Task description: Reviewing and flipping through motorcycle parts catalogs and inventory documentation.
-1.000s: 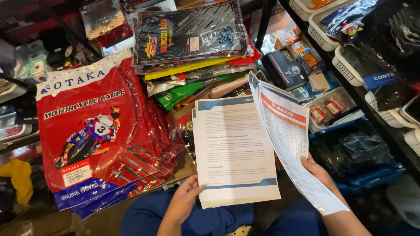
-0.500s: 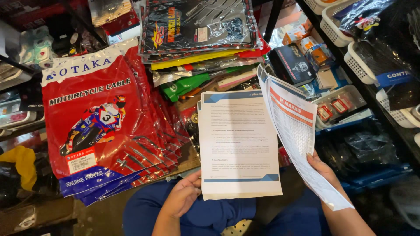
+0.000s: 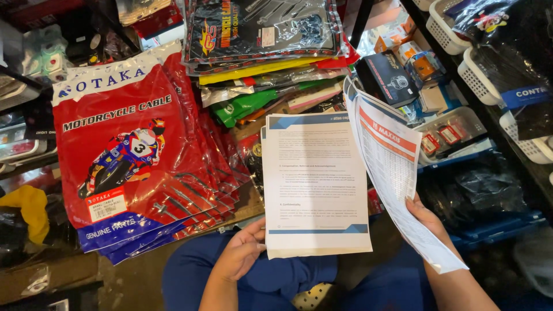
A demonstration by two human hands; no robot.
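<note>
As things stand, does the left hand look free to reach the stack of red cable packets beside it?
Probably not at once: the left hand holds the bottom edge of the printed sheets. The red cable packets lie close to its left, with nothing between.

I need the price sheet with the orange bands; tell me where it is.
In the head view it is right of centre, held up by the right hand: the price sheet stands beside the white document, before the white baskets.
</note>
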